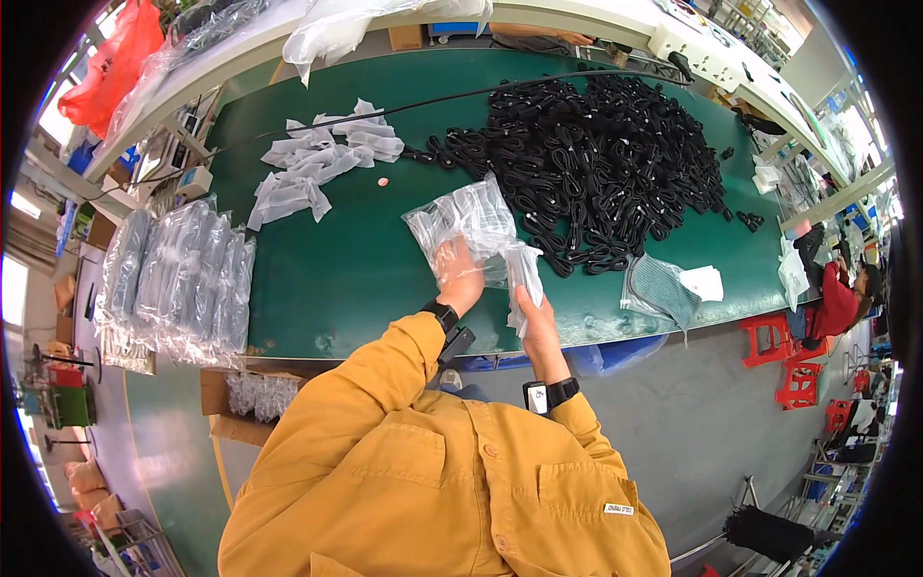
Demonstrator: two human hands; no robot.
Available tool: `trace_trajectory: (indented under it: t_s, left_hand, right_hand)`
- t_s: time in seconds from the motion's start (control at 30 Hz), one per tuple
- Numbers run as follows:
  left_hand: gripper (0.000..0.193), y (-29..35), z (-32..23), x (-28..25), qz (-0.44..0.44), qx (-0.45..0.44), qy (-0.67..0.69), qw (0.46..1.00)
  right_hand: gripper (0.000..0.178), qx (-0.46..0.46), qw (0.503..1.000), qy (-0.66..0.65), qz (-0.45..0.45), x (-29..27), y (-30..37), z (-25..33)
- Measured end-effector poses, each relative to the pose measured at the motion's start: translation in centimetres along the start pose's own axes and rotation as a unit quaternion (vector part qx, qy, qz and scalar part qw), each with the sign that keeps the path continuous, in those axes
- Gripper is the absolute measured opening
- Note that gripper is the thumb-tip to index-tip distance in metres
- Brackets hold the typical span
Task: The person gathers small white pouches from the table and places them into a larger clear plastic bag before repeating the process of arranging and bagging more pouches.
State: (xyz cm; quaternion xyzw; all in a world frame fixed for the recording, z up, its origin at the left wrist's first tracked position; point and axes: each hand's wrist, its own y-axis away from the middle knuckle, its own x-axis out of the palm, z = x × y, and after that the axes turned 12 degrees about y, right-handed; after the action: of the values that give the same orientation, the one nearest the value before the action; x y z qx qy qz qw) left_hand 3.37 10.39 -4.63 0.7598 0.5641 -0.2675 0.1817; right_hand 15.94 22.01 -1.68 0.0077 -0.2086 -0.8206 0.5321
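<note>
Your mustard jacket (385, 481) is filling the foreground, its white chest label (619, 510) bearing dark lettering. Just near-left of the black cable heap (596, 159), your left grip (460, 274) is holding a clear bag (471, 207) containing pale, flat pieces, and your right grip (538, 322) is clasping a folded translucent sleeve (522, 274) beside it. Far left of the heap, bagged grey goods (187, 274) are lying on the green tabletop (336, 279); nearer you, below them, an open cardboard box (216, 393) is holding clear-wrapped packets (260, 394). Loose translucent sleeves (332, 154) are lying left of the heap.
</note>
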Motion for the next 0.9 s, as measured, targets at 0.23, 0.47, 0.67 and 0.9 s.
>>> trace_trajectory:
  t_s: [0.23,0.47,0.67,0.9]
  left_hand:
    - [0.073,-0.1,1.1,1.2,-0.052,0.053,-0.053,0.996]
    - [0.052,-2.2,1.8,0.6,-0.103,-0.05,0.142,0.983]
    - [0.044,-1.8,1.9,0.8,-0.036,0.011,0.143,0.989]
    - [0.036,1.0,1.4,0.1,0.202,0.119,0.024,0.972]
  right_hand:
    - [0.055,-0.017,1.0,0.02,-0.01,-0.5,-0.4,-0.6]
    - [0.056,-0.008,1.0,-0.001,0.009,0.2,0.0,0.2]
    - [0.057,-0.015,0.999,0.024,0.017,-0.1,-0.6,-0.4]
    - [0.057,-0.011,0.999,0.026,0.018,-0.4,-0.6,-0.7]
